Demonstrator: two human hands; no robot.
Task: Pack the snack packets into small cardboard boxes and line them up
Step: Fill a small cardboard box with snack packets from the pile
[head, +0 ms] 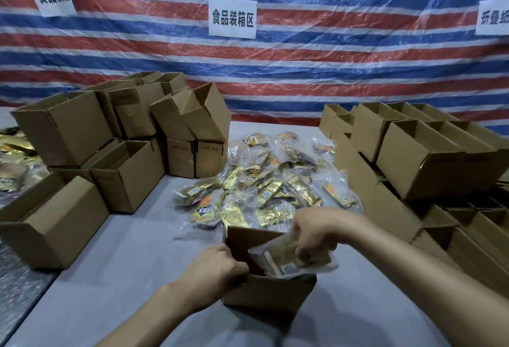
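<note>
A small open cardboard box (pixel 268 293) stands on the grey table in front of me. My left hand (pixel 217 266) grips its left wall at the rim. My right hand (pixel 314 232) holds a clear and gold snack packet (pixel 286 260) that lies across the box's opening, partly inside. Behind the box spreads a loose pile of gold snack packets (pixel 264 181). The inside of the box is mostly hidden by the packet and my hands.
Open cardboard boxes are stacked untidily at the left (pixel 91 153). More open boxes stand in rows at the right (pixel 429 159). Further packets lie at the far left edge (pixel 13 164). A striped tarpaulin with paper signs (pixel 232 17) hangs behind the table.
</note>
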